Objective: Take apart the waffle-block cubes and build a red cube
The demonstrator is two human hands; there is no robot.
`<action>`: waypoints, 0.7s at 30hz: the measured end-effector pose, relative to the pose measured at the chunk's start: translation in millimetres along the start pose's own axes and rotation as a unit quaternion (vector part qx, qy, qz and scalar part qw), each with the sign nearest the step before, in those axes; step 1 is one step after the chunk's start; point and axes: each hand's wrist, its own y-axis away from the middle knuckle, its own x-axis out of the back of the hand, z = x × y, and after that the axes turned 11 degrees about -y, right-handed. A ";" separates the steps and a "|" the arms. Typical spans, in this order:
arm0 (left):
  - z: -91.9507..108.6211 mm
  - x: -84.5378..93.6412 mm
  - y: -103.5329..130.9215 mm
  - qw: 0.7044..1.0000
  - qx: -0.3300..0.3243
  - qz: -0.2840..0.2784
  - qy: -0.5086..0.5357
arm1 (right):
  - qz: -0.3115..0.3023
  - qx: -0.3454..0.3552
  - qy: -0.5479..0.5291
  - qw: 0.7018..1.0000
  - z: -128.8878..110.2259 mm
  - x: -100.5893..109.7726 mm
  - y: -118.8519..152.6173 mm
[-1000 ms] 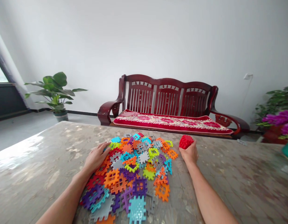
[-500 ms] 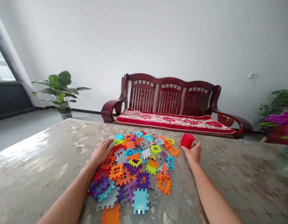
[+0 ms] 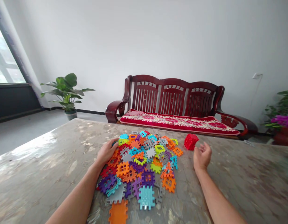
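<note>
Plastic interlocking tiles (image 3: 150, 152), squares, triangles and window frames in orange, purple, turquoise, grey, lime and red, lie in a loose pile before me. My left hand (image 3: 107, 151) rests along the pile's left edge, open, its fingertips over tiles at the far left. Right of the pile, a compact block of stacked red tiles (image 3: 191, 142) stands by itself. Just right of that block is my right hand (image 3: 203, 156), its fingers loosely bent and apart, holding nothing.
The pile lies on a table under a grey-brown patterned cover (image 3: 64, 155). Beyond the far edge stands a dark red wooden bench (image 3: 167, 93) with a red floral cushion (image 3: 181, 122). A potted plant (image 3: 69, 90) is at left; purple flowers (image 3: 282, 120) are at right.
My right hand has let go of the red tile stack and moved right, away from it. My left hand stays at the pile's edge. The whole view has shifted slightly.
</note>
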 end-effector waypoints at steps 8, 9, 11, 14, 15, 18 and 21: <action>-2.2 -0.1 -2.3 0.997 0.026 0.002 0.066 | -0.434 0.224 -0.021 0.872 -101.0 -32.4 84.2; -3.3 -1.0 -2.6 0.996 0.029 0.006 0.085 | -0.491 0.233 -0.010 0.839 -114.5 -34.7 94.2; -5.9 -3.2 -3.3 0.992 0.031 0.013 0.125 | -0.575 0.258 0.005 0.776 -139.3 -37.3 111.2; -8.5 -6.1 -4.4 0.981 0.030 0.018 0.191 | -0.651 0.293 0.008 0.700 -167.4 -38.0 133.7; -8.7 -6.6 -4.6 0.977 0.029 0.020 0.210 | -0.668 0.304 0.004 0.679 -173.6 -37.7 141.7; -7.5 -6.3 -4.9 0.969 0.032 0.025 0.245 | -0.693 0.346 -0.013 0.632 -183.4 -36.7 167.4; -4.8 -3.4 -3.9 0.966 0.030 0.024 0.255 | -0.707 0.403 -0.020 0.580 -184.9 -36.3 187.5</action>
